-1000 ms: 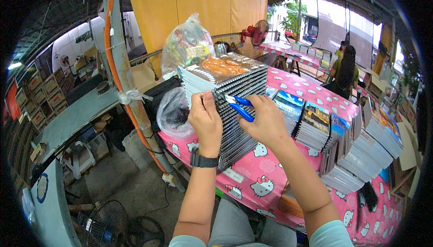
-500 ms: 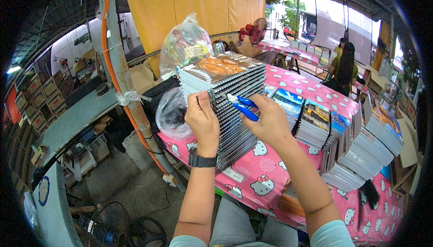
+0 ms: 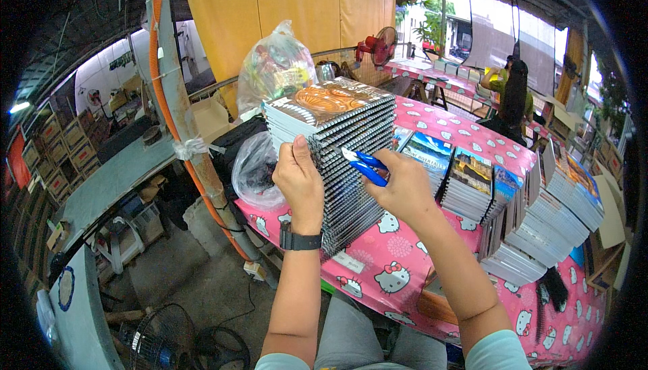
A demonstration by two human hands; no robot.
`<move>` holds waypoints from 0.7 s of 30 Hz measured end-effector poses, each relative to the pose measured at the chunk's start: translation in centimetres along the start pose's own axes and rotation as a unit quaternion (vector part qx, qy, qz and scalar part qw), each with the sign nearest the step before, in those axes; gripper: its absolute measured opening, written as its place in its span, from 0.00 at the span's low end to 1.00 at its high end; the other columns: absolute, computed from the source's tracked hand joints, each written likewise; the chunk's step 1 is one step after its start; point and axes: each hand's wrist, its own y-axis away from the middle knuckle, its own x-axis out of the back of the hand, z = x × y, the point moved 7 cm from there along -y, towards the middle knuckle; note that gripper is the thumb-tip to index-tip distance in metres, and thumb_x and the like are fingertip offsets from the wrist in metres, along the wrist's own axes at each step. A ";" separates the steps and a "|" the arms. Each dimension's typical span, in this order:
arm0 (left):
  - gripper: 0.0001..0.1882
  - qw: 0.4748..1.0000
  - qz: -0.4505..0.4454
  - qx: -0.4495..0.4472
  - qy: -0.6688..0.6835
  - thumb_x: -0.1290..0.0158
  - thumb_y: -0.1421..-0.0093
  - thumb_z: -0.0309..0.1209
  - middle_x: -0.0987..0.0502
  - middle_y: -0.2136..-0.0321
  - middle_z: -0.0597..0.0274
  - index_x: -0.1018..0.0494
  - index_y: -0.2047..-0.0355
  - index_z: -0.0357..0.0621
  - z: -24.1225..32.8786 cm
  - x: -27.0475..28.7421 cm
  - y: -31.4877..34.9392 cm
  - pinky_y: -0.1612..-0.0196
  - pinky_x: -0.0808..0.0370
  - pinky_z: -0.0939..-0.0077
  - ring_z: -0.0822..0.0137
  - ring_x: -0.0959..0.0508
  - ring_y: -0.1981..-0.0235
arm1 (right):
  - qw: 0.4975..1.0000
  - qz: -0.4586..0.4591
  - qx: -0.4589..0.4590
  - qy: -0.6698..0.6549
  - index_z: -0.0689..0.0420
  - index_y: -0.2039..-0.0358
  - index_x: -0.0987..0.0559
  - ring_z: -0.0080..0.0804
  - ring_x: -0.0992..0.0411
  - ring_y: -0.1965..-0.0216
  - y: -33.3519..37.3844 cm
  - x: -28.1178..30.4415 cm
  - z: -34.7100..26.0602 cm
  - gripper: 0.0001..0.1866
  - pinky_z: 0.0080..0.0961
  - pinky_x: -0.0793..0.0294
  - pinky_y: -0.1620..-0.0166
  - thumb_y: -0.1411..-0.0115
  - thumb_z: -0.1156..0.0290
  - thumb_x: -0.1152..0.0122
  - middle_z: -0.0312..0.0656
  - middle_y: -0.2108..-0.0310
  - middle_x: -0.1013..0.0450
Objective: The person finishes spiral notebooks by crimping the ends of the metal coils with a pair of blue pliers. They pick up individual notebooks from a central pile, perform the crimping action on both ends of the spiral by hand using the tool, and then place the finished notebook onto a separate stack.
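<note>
A tall stack of spiral-bound notebooks [image 3: 331, 103] stands in front of me, the top one with a brown and orange cover and the dark wire spines facing right and toward me. My left hand [image 3: 300, 184], with a dark watch on the wrist, grips the near corner of the stack, thumb up and fingers partly hidden. In my right hand [image 3: 408, 184] is a pair of pliers with blue handles [image 3: 370, 162]. Their silver jaws point left, close to the spine ends; whether they touch a wire I cannot tell.
A pink cartoon-print tablecloth [image 3: 405, 302] covers the table. More notebooks [image 3: 469, 174] stand in rows to the right. Behind the stack sits a clear plastic bag [image 3: 277, 66]. A post with an orange conduit [image 3: 179, 127] rises at left. Another person [image 3: 514, 96] sits far right.
The pliers have dropped slightly along the spines, and my right hand has shifted a little with them. My left hand keeps its grip. The distant person has raised an arm.
</note>
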 end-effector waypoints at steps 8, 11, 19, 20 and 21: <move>0.24 1.000 0.002 0.010 0.006 0.60 0.35 0.42 0.39 0.89 0.53 0.39 0.82 0.35 -0.1 -0.2 0.0 0.80 0.40 0.66 0.63 0.40 0.86 | 0.995 0.044 0.073 0.048 0.58 0.61 0.27 0.46 0.31 0.61 0.3 -0.7 -1.0 0.23 0.39 0.31 0.58 0.61 0.65 0.35 0.47 0.67 0.29; 0.23 1.000 0.006 -0.002 0.000 0.59 0.35 0.41 0.38 0.89 0.52 0.39 0.82 0.35 -0.1 -0.2 0.0 0.81 0.40 0.66 0.61 0.39 0.87 | 0.999 -0.012 0.026 0.027 0.58 0.63 0.25 0.46 0.30 0.63 0.0 -1.0 -0.7 0.22 0.38 0.30 0.59 0.61 0.66 0.36 0.48 0.68 0.29; 0.23 1.000 0.000 0.010 0.016 0.58 0.36 0.40 0.38 0.90 0.53 0.39 0.83 0.35 -0.4 -0.1 -0.1 0.82 0.39 0.66 0.61 0.38 0.88 | 0.998 0.022 0.054 0.017 0.57 0.63 0.24 0.47 0.30 0.63 0.6 -0.8 0.0 0.21 0.39 0.30 0.59 0.60 0.65 0.37 0.48 0.67 0.28; 0.23 1.000 0.002 0.009 0.015 0.58 0.36 0.40 0.38 0.90 0.53 0.39 0.83 0.35 -0.4 -0.1 -0.1 0.82 0.39 0.66 0.62 0.38 0.88 | 0.998 0.026 0.059 0.025 0.57 0.62 0.24 0.46 0.30 0.63 0.8 -1.0 0.0 0.22 0.39 0.30 0.58 0.60 0.65 0.37 0.48 0.67 0.28; 0.23 1.000 0.004 0.007 0.015 0.58 0.36 0.40 0.38 0.90 0.54 0.39 0.83 0.35 -0.3 -0.1 -0.1 0.82 0.39 0.67 0.62 0.38 0.88 | 0.997 0.030 0.064 0.032 0.57 0.62 0.25 0.46 0.30 0.63 0.9 -1.1 -0.1 0.22 0.39 0.30 0.58 0.60 0.65 0.36 0.48 0.67 0.28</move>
